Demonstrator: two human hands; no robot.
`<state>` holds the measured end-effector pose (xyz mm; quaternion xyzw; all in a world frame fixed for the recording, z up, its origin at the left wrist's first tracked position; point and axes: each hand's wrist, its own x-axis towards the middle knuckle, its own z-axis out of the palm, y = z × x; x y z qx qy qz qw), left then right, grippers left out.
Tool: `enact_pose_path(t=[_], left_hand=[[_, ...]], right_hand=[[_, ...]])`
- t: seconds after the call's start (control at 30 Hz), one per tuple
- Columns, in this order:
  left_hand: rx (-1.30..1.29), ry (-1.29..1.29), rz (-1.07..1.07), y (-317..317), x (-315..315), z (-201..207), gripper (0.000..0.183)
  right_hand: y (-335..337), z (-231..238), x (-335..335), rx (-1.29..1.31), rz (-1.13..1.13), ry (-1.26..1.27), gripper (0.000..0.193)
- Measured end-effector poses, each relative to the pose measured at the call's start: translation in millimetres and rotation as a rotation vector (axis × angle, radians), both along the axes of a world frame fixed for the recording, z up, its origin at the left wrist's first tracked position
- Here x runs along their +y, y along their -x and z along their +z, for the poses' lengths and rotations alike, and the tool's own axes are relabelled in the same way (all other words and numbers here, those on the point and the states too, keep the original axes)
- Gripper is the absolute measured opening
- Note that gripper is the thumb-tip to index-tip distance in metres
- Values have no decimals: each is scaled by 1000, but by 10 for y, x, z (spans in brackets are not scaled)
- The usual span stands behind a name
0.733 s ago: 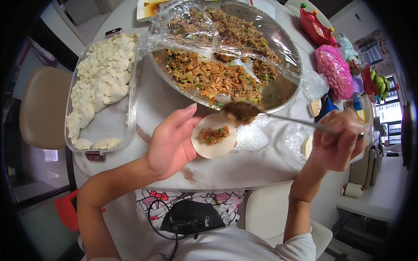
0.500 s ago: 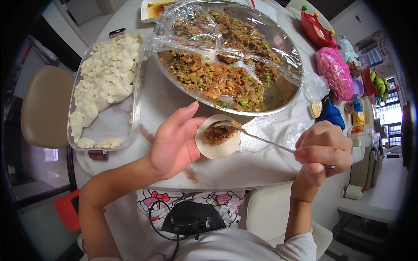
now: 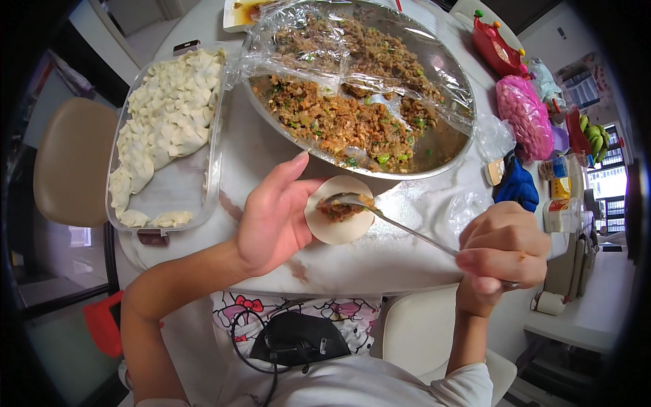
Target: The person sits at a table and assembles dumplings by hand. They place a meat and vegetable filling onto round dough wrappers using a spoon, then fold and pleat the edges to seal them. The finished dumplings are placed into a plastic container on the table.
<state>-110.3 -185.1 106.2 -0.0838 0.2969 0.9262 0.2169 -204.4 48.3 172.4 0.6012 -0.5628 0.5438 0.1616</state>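
My left hand holds a round, pale dumpling wrapper on its fingers, which are mostly hidden beneath; the thumb stands up and apart. A mound of minced filling lies on the wrapper. My right hand is closed round the handle of a metal spoon, whose bowl rests on the filling. Just beyond is a big steel bowl of chopped filling with green bits, partly covered by crumpled cling film. On the left, a clear plastic container holds many folded dumplings.
A white dish with brown sauce stands beyond the bowl. Along the table's right side are a red basket, a pink bag, a blue cloth and jars. Chairs stand around the marble-patterned table.
The spoon's bowl has tilted over and presses the filling flatter onto the wrapper. My right hand has moved slightly down at the spoon's handle; the left hand stays nearly still.
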Motion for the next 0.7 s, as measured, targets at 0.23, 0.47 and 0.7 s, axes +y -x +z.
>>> enact_pose_path(t=[0.23, 0.47, 0.7], left_hand=[[-15, -8, 30, 3, -1, 20, 87], [14, 6, 1, 10, -1, -9, 88], [33, 54, -22, -1, 6, -62, 90]], right_hand=[[25, 5, -9, 104, 47, -76, 21], [28, 12, 35, 169, 57, -154, 33], [34, -64, -80, 222, 95, -105, 22]])
